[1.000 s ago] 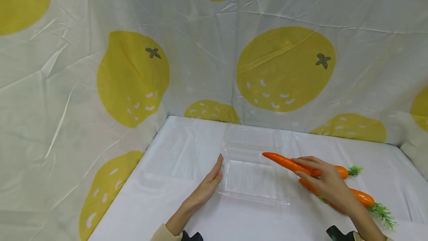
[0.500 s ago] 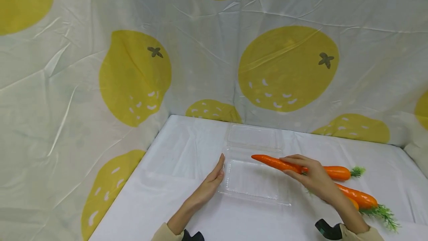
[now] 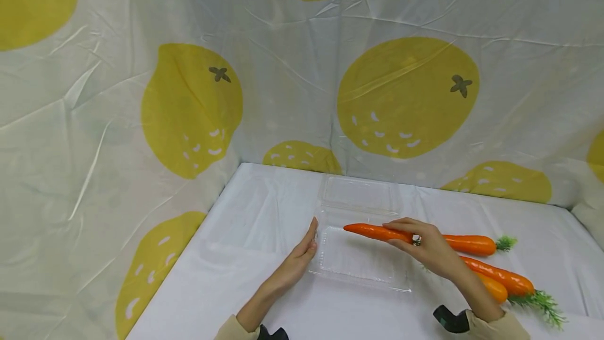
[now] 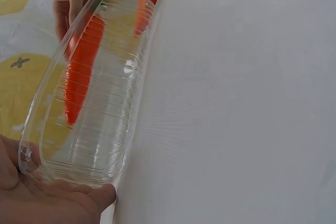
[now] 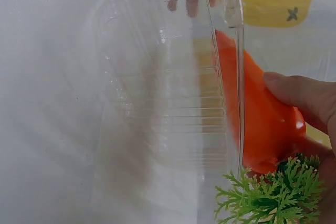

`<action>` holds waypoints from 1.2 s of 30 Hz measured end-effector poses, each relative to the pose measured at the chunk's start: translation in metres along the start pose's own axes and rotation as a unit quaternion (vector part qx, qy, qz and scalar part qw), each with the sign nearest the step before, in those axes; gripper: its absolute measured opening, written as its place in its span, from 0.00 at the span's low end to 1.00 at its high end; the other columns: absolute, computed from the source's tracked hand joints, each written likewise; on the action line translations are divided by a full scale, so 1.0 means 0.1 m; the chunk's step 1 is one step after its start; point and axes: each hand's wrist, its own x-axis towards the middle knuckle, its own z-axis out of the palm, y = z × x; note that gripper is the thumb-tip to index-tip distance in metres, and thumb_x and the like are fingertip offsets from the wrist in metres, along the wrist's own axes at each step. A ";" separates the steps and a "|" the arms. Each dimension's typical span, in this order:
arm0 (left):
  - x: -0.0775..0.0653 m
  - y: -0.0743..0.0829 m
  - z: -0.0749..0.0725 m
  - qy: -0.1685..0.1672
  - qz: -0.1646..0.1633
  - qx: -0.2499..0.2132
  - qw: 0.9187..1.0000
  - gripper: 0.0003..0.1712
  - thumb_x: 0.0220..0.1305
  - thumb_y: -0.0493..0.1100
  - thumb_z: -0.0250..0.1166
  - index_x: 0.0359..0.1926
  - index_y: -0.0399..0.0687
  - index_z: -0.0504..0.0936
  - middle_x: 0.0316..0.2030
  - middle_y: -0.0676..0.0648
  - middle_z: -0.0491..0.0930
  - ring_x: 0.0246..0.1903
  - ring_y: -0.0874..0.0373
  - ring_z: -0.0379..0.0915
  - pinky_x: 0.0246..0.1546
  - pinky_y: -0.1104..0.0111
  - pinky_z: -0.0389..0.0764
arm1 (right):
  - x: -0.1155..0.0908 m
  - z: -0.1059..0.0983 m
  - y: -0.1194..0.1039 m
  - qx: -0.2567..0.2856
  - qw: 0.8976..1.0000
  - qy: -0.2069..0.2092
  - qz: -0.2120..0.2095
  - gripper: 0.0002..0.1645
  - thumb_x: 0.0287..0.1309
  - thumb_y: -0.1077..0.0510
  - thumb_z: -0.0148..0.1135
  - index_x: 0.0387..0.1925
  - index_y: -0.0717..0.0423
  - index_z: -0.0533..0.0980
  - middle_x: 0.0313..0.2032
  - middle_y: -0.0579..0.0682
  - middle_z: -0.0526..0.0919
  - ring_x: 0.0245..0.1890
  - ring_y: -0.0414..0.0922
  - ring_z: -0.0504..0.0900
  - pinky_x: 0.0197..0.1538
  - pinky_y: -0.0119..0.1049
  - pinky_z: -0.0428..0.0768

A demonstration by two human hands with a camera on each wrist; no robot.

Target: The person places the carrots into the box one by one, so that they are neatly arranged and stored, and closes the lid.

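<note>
A clear plastic container [image 3: 356, 256] lies on the white cloth with its hinged lid [image 3: 360, 193] folded back. My left hand [image 3: 294, 261] rests against the container's left side, fingers mostly straight. In my right hand [image 3: 429, 245] is an orange carrot [image 3: 373, 232], pinched between thumb and fingers near its leafy end. The carrot's tip points left above the container's open base. The right wrist view shows the carrot's green leaves [image 5: 273, 190] below the thumb; the left wrist view shows the carrot [image 4: 81, 72] through the container's clear wall.
To the right lie more carrots: one at the back [image 3: 472, 244], one in front [image 3: 507, 275] and a lighter orange one [image 3: 493, 288], partly hidden by my right forearm. A lemon-print curtain [image 3: 283, 93] stands behind and left of the table [image 3: 245, 209].
My right hand has moved left with the carrot, bringing it from the container's right edge to over its base. The left hand stays at the container's side.
</note>
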 end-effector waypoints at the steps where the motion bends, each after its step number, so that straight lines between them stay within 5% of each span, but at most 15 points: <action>1: 0.00 0.00 0.00 0.000 0.000 -0.001 1.000 0.36 0.85 0.41 0.37 0.84 0.48 0.33 0.84 0.44 0.32 0.83 0.46 0.25 0.81 0.45 0.33 | 0.01 0.01 0.00 0.002 1.000 -0.001 -0.001 0.21 0.60 0.57 0.75 0.56 0.43 0.86 0.52 0.46 0.88 0.49 0.39 0.82 0.40 0.28 0.81; 13: 0.00 0.01 0.00 0.001 -0.005 -0.008 1.000 0.36 0.85 0.40 0.38 0.84 0.49 0.33 0.84 0.45 0.32 0.83 0.45 0.26 0.82 0.44 0.34 | 0.16 0.14 0.03 0.003 0.999 -0.017 -0.027 0.22 0.58 0.60 0.76 0.55 0.46 0.86 0.51 0.44 0.89 0.47 0.37 0.82 0.41 0.27 0.81; 24: 0.00 0.02 0.01 -0.003 0.000 -0.007 1.000 0.36 0.85 0.41 0.38 0.84 0.47 0.32 0.84 0.43 0.32 0.83 0.45 0.24 0.81 0.44 0.33 | 0.24 0.21 0.08 -0.014 0.998 -0.053 -0.035 0.20 0.59 0.60 0.75 0.54 0.49 0.87 0.51 0.48 0.89 0.50 0.49 0.85 0.48 0.29 0.85; 36: -0.01 0.02 0.01 -0.003 -0.007 -0.008 1.000 0.36 0.86 0.42 0.37 0.84 0.49 0.32 0.84 0.44 0.32 0.83 0.45 0.25 0.82 0.44 0.34 | 0.35 0.23 0.07 -0.039 0.995 -0.075 -0.056 0.19 0.59 0.61 0.75 0.53 0.53 0.87 0.49 0.50 0.90 0.50 0.52 0.86 0.52 0.39 0.87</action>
